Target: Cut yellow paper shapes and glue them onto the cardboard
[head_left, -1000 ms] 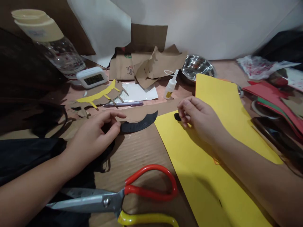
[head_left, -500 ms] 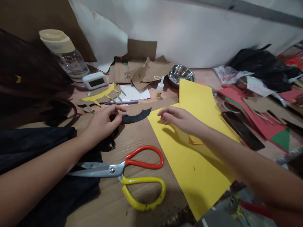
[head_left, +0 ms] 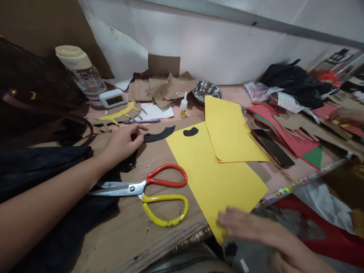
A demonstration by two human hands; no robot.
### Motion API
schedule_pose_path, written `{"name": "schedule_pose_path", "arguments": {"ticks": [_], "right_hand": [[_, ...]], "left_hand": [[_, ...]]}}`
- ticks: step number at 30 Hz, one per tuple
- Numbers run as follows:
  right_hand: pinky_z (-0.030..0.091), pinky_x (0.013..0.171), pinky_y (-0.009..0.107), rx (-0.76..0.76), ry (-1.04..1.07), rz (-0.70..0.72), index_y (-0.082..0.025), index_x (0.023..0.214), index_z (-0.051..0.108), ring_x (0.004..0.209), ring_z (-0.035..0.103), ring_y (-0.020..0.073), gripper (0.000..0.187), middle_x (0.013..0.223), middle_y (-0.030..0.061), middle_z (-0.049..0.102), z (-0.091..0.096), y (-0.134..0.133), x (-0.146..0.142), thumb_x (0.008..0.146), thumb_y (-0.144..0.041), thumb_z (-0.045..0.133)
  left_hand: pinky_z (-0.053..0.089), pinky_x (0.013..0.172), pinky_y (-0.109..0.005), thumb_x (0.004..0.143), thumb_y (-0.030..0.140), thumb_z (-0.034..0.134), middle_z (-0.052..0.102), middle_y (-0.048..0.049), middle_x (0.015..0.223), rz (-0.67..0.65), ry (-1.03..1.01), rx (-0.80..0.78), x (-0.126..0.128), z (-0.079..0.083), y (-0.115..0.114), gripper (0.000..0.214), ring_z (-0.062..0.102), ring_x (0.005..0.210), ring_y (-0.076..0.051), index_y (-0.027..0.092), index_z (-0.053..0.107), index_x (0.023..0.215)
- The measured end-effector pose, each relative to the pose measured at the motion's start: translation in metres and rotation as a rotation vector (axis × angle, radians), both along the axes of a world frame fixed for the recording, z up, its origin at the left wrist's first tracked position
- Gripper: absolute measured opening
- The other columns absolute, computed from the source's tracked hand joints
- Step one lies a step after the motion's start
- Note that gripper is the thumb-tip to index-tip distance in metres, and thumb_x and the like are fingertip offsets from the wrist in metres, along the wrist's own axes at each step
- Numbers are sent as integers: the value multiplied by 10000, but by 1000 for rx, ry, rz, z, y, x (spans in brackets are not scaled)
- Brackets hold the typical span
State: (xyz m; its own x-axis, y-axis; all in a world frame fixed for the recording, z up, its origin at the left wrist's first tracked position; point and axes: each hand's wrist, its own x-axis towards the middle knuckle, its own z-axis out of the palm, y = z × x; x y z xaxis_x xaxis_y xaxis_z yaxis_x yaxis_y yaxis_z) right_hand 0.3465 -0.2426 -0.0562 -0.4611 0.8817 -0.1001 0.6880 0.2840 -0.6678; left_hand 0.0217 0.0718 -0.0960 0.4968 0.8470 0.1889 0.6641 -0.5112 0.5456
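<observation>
Left grip (head_left: 123, 142): thumb and forefinger parted at the strip's left end; hold unclear. Strip (head_left: 160, 135) lies on cardboard (head_left: 113, 227). Right grip (head_left: 244, 226), blurred, state unclear, by the yellow sheet (head_left: 212, 182)'s near corner, past the tabletop (head_left: 273, 177) edge. Open paper reaches the scrap (head_left: 190, 132).

Bare-armed, with left hand (head_left: 123, 142) and right hand (head_left: 243, 224) well apart.
Reaching forward on the left, with index finger (head_left: 140, 127) extended above the thumb (head_left: 138, 141); holding the right lower and nearer, with fingers (head_left: 229, 219) outstretched and blurred.
</observation>
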Motion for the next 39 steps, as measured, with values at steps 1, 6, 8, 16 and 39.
{"name": "schedule_pose_path", "arguments": {"ticks": [1,6,8,16,39], "right_hand": [[451,1167,436,75,-83,-95,-362,1576,409,1465,444,270,560,1599,28,465,-4,3,1,1036,-504,458],[304,1197,660,319,-452,-64,-256,1660,69,1555,218,360,847,1679,159,265,-51,36,15,1007,-493,553],[349,1172,672,355,-528,-88,-227,1660,13,1548,224,377,856,1665,204,286,-57,50,21,1023,-452,538],[261,1271,436,468,-124,314,-180,1659,171,1562,228,261,876,1632,131,379,-32,49,-43,969,-484,617],[489,1132,394,262,-92,201,-199,1435,524,1322,595,236,417,1441,112,627,-1,101,-112,1019,-232,534]], "left_hand": [[436,707,-300,886,364,496,667,-22,814,4,1,3,0,1,-1,347,602,752,-207,204,657,1149],[411,676,-276,868,351,503,649,-5,773,-1,-15,31,0,2,-3,354,573,693,-185,198,671,1140],[408,684,-276,869,334,505,638,2,757,-4,-25,34,0,2,-3,334,574,695,-182,202,671,1127],[393,681,-286,893,292,498,639,3,781,-20,-58,52,-2,-3,-2,317,558,698,-171,205,674,1142],[433,636,-249,885,226,541,693,13,751,-68,-145,56,-9,-11,7,314,622,679,-152,194,689,1160]]}}
